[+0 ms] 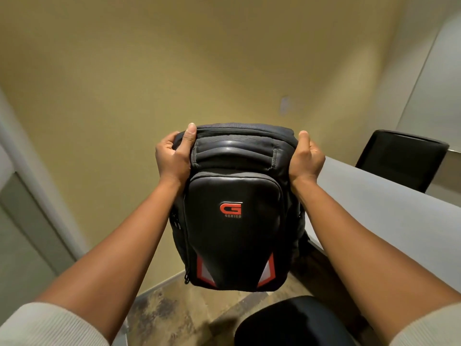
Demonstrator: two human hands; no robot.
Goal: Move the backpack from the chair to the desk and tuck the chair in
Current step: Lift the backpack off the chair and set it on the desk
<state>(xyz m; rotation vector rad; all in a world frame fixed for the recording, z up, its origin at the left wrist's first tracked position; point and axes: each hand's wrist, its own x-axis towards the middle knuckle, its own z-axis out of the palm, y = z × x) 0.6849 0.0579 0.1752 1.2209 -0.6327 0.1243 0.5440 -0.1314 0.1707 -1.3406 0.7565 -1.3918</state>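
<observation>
Both arms outstretched, left hand (pixel 173 156) and right hand (pixel 305 157) clenched, thumbs up.

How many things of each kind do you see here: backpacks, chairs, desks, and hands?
Backpacks: 1, the black backpack, held up in the air.
Chairs: 2, the near chair and the far chair.
Desks: 1, the desk.
Hands: 2, the left hand and the right hand, both gripping the backpack.
Total: 6

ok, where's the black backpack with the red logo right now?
In the head view's centre, the black backpack with the red logo hangs in the air, gripped at its top by left hand and right hand, left of the pale desk.
</observation>
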